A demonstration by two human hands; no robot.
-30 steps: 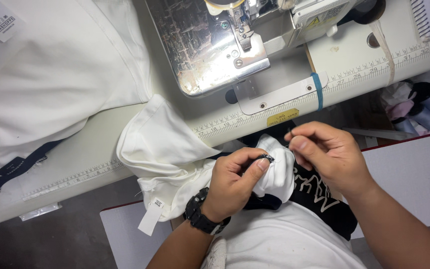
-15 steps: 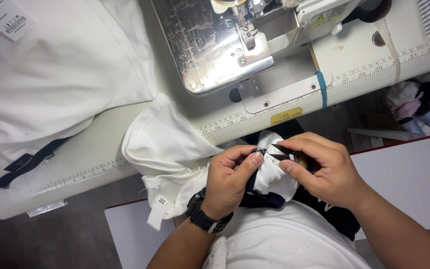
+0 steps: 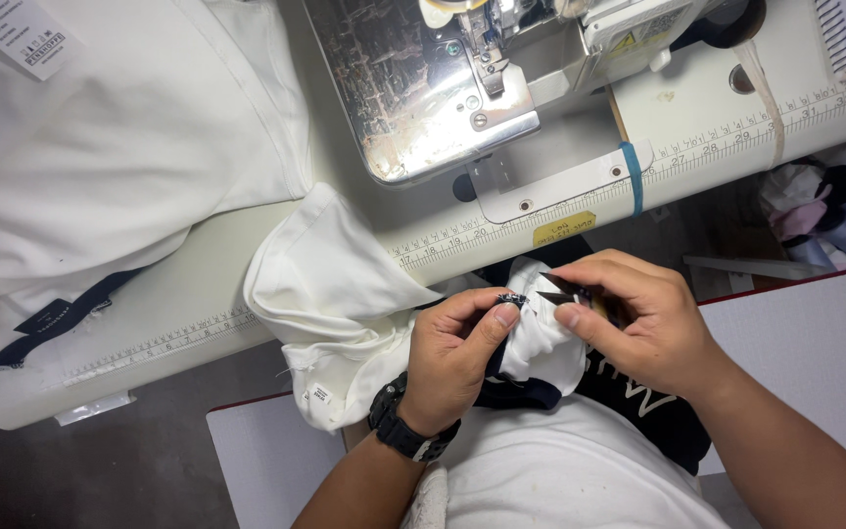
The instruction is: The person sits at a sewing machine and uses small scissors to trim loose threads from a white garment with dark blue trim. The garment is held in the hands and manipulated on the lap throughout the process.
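The left hand [image 3: 452,358] is pinching a fold of white cloth [image 3: 545,343] between thumb and forefinger, closed tight on a small dark spot at the cloth's edge. The wrist is wearing a black watch [image 3: 405,431]. At about three o'clock from it, the right hand [image 3: 638,323] is closing around a small pair of snips [image 3: 565,287], whose dark pointed blades are aiming toward nine o'clock and nearly touching the pinched spot. The two hands are working close together, just below the table's front edge, over the person's lap.

The cloth is lying between the hands, with a dark navy trim [image 3: 516,394] showing along its lower side. It is running on toward nine o'clock into a larger bunch of white fabric [image 3: 330,294] that is hanging off the table [image 3: 178,323], a small label showing at its lower end.

At twelve o'clock from the hands, a sewing machine [image 3: 423,88] is sitting on the table, its shiny metal plate facing up. A measuring tape [image 3: 697,142] is running along the table's front edge. At ten o'clock, a white garment [image 3: 110,137] is lying spread out, a dark strip at its lower edge.
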